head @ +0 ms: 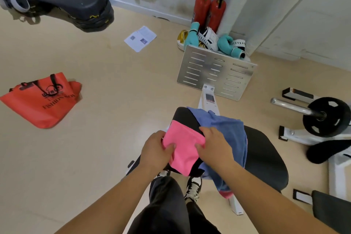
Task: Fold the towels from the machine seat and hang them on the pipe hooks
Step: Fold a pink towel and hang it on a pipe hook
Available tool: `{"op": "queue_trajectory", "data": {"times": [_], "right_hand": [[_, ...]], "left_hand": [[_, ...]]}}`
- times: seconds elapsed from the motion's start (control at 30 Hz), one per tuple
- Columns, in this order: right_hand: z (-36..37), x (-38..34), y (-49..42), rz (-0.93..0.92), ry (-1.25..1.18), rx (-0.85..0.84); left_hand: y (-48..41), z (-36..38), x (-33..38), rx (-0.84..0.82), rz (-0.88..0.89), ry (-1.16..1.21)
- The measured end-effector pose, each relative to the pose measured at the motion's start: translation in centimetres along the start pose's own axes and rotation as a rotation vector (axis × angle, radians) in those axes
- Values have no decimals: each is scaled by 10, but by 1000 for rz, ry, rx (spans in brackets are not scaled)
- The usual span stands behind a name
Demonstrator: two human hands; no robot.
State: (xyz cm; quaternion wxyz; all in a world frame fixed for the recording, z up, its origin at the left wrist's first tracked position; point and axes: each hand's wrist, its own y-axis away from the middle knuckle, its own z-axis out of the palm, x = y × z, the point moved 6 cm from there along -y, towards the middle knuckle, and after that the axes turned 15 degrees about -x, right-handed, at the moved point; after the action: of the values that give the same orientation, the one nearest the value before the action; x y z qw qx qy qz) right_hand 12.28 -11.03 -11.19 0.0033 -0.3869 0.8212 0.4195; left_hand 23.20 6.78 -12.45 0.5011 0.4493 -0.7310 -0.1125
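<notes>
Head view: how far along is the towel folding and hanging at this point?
Done: the pink cloth towel already looks folded into a compact rectangle. In hand: the left hand and right hand pinch its two sides above the black padded machine seat. Remaining: the crumpled blue cloth towel lies unfolded on that seat, and no pipe hooks or hung towels show, so hanging seems not yet begun.

Bare forearms [117,194] extended forward and down, converging. Left hand [156,151] pinches left edge of folded pink cloth towel [185,144], thumb on top; right hand [215,145] grips right edge (fingers curled over, thumb pressing face).
</notes>
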Motion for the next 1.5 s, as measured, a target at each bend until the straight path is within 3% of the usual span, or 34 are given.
{"op": "queue_trajectory", "data": {"times": [0.07, 0.23, 0.4, 0.5, 0.67, 0.77, 0.93, 1.1, 1.23, 1.33, 1.43, 1.5], "right_hand": [[-1, -11, -6, -75, -53, -65], [-28, -34, -7, -168, -533, -299], [-52, -37, 20, -183, -843, -305], [-58, -39, 41, -181, -989, -241], [-58, -22, 74, -116, -1191, -245], [-55, -16, 102, -169, -1185, -375], [-42, 1, 131, -163, -1166, -296], [-13, 10, 155, -253, -1452, -222], [3, 1, 173, -279, -1490, -186], [4, -18, 184, -306, -1508, -177], [-3, -40, 184, -316, -1511, -237], [-6, -59, 179, -333, -1515, -319]], "left_hand": [[-7, -8, 12, -91, 85, -45], [-11, -36, 58, -317, 324, -23], [-2, -72, 51, -303, 143, 352], [10, -71, 49, -451, 82, 429], [29, -64, 72, -465, 76, 585], [45, -65, 90, -415, 106, 580], [95, -51, 92, -442, 111, 474], [137, -23, 73, -475, 132, 768], [164, -24, 59, -383, 126, 791], [182, -32, 51, -328, 103, 1006], [188, -47, 41, -328, 73, 1214], [187, -62, 31, -337, 73, 1218]]}}
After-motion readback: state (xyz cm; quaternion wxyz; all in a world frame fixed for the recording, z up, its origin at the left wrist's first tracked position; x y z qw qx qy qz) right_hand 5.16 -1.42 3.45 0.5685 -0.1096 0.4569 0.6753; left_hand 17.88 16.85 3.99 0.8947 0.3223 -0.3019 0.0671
